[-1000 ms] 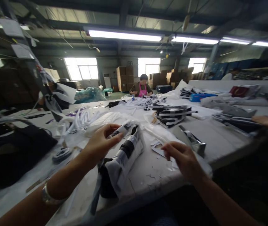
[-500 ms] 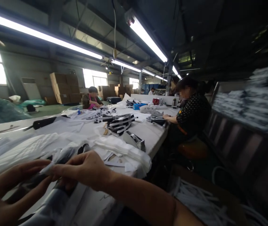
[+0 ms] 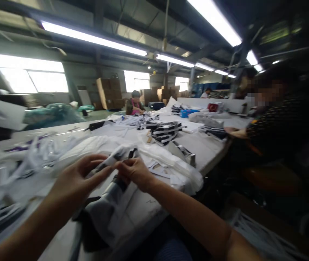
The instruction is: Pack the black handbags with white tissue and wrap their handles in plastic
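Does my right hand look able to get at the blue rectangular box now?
Probably not: your right hand is at the grey-black bundle, while the blue box sits far up the white table, beyond the black-and-white striped pile.

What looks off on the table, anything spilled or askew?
No clear spill or damage, though blur limits this. Mildly untidy: white scraps lie loose and askew beside the right hand, and the puffy white material reaches the edge of the table, where it might slip.

No lettering, label, brand, number or sign can be read anywhere; whatever print exists is too blurred.
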A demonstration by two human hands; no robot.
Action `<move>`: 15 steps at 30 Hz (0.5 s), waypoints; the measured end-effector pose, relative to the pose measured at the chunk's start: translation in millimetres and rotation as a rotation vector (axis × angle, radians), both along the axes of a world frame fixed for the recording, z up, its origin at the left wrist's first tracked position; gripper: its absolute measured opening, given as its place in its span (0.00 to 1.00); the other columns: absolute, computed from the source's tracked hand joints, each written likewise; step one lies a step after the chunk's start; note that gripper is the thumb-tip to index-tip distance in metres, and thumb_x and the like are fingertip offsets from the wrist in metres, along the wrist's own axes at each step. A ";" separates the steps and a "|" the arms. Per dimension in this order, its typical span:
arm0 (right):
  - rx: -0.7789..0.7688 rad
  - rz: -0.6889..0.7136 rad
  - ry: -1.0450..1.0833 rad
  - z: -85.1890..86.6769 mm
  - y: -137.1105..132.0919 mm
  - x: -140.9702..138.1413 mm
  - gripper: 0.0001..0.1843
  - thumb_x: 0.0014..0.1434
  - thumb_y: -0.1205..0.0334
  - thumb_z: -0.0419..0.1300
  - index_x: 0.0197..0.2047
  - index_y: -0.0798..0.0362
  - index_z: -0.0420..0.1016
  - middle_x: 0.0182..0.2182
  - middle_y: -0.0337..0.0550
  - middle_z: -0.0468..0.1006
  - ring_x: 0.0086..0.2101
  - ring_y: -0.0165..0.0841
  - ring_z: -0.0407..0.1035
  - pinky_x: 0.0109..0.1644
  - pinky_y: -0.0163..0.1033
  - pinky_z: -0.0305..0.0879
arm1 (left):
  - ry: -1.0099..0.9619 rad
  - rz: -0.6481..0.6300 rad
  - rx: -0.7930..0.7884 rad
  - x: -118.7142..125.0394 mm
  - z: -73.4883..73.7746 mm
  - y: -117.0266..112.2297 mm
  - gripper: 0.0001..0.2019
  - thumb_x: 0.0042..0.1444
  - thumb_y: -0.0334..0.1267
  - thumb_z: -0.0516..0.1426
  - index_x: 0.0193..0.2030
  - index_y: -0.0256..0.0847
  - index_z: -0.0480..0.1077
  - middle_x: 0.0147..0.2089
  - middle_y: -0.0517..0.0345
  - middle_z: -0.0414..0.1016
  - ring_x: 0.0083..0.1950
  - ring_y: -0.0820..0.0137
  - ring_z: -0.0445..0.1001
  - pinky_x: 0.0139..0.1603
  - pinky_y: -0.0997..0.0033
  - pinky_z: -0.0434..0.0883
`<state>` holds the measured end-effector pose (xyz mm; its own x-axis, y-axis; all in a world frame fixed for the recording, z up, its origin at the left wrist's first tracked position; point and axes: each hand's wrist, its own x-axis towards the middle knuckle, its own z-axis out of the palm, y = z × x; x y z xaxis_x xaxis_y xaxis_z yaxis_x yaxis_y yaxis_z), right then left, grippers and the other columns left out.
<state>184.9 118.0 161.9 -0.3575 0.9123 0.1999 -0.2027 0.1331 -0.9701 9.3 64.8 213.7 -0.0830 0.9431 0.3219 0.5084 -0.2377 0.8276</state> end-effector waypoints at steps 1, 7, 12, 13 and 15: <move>0.024 -0.071 -0.038 -2.6 2.7 -1.8 0.27 0.51 0.36 0.67 0.21 0.54 0.75 0.14 0.33 0.67 0.16 0.23 0.57 0.19 0.31 0.51 | -0.101 -0.030 -0.043 6.8 5.7 -4.6 0.22 0.44 0.53 0.69 0.44 0.47 0.76 0.39 0.57 0.82 0.42 0.59 0.80 0.36 0.70 0.74; 0.028 -0.097 -0.012 -18.0 4.8 2.7 0.25 0.51 0.40 0.69 0.22 0.56 0.77 0.16 0.36 0.71 0.17 0.24 0.61 0.21 0.31 0.56 | -0.530 -0.194 -0.151 8.7 11.6 -4.0 0.25 0.46 0.48 0.70 0.49 0.40 0.71 0.38 0.56 0.80 0.35 0.70 0.77 0.37 0.75 0.72; 0.025 -0.136 0.221 1.3 -31.8 17.2 0.30 0.59 0.42 0.64 0.59 0.51 0.75 0.36 0.44 0.84 0.36 0.35 0.78 0.44 0.41 0.75 | -0.550 -0.206 -0.148 7.4 9.3 -1.3 0.24 0.50 0.46 0.69 0.50 0.38 0.70 0.40 0.55 0.79 0.38 0.71 0.76 0.39 0.75 0.71; 0.012 -0.090 0.250 8.2 -38.9 17.6 0.35 0.61 0.43 0.63 0.67 0.49 0.66 0.41 0.45 0.84 0.42 0.38 0.79 0.50 0.44 0.74 | -0.541 -0.211 -0.142 7.9 8.7 -0.5 0.24 0.50 0.46 0.69 0.50 0.38 0.70 0.41 0.55 0.79 0.38 0.71 0.76 0.40 0.75 0.71; -0.012 -0.012 0.262 22.2 -49.0 15.7 0.42 0.63 0.44 0.62 0.74 0.46 0.51 0.47 0.46 0.82 0.50 0.39 0.76 0.58 0.48 0.71 | -0.503 -0.211 -0.120 8.9 7.4 0.4 0.23 0.51 0.46 0.68 0.50 0.39 0.70 0.41 0.56 0.78 0.39 0.70 0.76 0.40 0.74 0.71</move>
